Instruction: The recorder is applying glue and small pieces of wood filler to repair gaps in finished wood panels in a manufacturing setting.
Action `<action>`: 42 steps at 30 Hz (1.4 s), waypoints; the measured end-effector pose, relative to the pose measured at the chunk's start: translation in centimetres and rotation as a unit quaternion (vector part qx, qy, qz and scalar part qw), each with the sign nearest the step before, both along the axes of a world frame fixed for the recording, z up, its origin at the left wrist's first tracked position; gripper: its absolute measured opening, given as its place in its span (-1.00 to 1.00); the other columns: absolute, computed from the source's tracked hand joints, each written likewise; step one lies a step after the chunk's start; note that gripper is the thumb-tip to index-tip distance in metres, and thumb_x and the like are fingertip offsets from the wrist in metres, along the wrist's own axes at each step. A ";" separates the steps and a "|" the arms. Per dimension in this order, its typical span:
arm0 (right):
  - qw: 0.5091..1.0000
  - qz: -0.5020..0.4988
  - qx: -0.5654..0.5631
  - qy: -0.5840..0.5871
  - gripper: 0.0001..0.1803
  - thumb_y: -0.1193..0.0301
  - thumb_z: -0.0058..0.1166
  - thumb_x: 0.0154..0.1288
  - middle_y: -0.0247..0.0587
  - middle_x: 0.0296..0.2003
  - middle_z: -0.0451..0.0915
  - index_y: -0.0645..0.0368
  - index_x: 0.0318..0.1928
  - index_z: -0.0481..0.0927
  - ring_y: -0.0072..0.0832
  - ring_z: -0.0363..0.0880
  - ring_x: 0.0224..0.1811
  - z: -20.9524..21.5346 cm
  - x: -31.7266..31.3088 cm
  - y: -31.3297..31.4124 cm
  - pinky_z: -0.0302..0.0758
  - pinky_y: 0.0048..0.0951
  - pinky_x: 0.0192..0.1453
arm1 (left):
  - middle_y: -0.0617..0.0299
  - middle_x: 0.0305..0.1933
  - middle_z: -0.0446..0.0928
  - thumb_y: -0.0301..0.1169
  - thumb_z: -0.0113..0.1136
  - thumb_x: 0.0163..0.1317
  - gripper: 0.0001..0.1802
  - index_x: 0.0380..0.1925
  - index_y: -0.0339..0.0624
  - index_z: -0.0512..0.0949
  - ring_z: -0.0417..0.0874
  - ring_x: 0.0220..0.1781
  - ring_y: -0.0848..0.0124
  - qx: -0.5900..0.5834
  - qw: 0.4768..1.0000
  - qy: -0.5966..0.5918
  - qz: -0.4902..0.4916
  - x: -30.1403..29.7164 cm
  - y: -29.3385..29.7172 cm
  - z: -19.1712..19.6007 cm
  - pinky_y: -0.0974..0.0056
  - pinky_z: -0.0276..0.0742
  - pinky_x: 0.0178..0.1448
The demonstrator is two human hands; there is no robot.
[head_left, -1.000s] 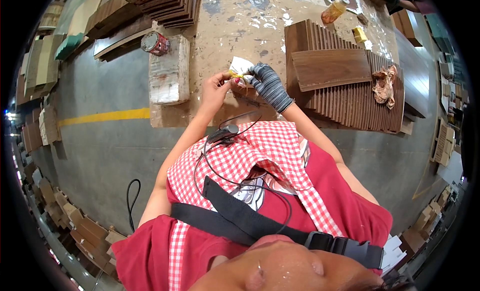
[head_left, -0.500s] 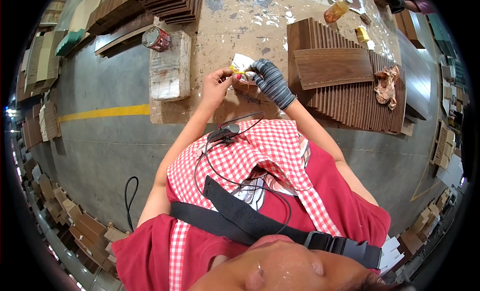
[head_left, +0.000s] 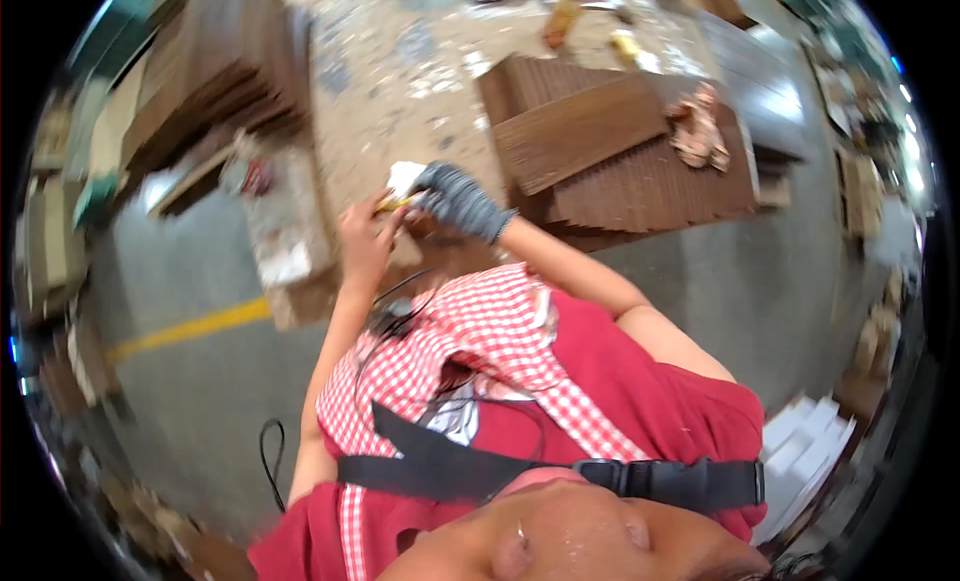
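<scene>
My bare left hand [head_left: 366,233] is closed in a pinch on a small yellow strip [head_left: 394,203]. Right beside it, my right hand [head_left: 462,203], in a grey striped knit glove, has its fingers closed on a small white piece [head_left: 405,175] that looks like paper or cloth. The two hands meet over the near edge of the paint-spotted worktable [head_left: 385,101]. Motion blur and the fingers partly hide how the strip and the white piece join.
Fanned brown wood-grain boards [head_left: 650,196] lie at the right, with one board [head_left: 580,131] and a crumpled cloth [head_left: 697,129] on top. A red tin [head_left: 250,177] stands on a whitish block [head_left: 288,216] at left. Behind are an amber bottle [head_left: 562,23] and dark stacked boards [head_left: 215,66].
The whole view has shifted and tilted, so the table and hands appear further left and lower. Both hands stay together on the white piece and yellow strip.
</scene>
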State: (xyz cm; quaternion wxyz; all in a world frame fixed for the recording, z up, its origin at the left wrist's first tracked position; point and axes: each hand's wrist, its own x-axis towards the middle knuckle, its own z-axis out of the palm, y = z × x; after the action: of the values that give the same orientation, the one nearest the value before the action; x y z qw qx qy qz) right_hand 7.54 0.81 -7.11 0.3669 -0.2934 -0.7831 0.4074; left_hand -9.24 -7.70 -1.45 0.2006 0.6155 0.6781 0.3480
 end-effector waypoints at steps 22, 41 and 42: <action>0.938 0.200 -0.017 -0.284 -0.85 0.39 0.10 0.14 -0.15 -0.37 0.67 0.10 -0.28 0.64 -0.22 0.57 -0.45 4.8 3.9 4.3 0.46 -0.30 -0.35 | 0.07 -0.40 0.55 -0.24 0.25 0.17 -0.75 -0.31 -0.19 0.65 0.52 -0.28 0.18 0.012 0.996 0.082 0.023 6.5 1.9 -2.9 0.19 0.40 -0.17; 0.994 0.026 0.027 -0.107 -0.74 0.30 0.21 -0.01 0.09 -0.33 0.61 0.18 -0.31 0.64 -0.07 0.58 -0.24 -2.2 1.2 -1.7 0.50 -0.19 -0.10 | 0.05 -0.27 0.63 -0.27 0.23 0.18 -0.77 -0.26 -0.17 0.64 0.59 -0.18 0.13 -0.042 0.989 -0.061 0.130 4.8 -2.7 -3.5 0.13 0.40 -0.03; 0.986 0.033 -0.045 -0.154 -0.65 0.19 0.25 -0.07 0.09 -0.29 0.60 0.15 -0.30 0.64 -0.09 0.57 -0.19 -1.4 0.9 -1.8 0.49 -0.20 -0.04 | 0.12 -0.28 0.64 -0.27 0.23 0.18 -0.81 -0.27 -0.09 0.64 0.59 -0.18 0.14 -0.057 0.990 0.027 0.124 5.3 -3.1 -1.4 0.09 0.33 0.00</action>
State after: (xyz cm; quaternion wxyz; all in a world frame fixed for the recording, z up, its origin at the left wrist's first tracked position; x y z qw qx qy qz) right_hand 8.39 -1.00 -8.49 0.2147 -0.3430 -0.8203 0.4041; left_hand -3.97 -10.85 -2.83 0.1729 0.5235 0.7728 0.3143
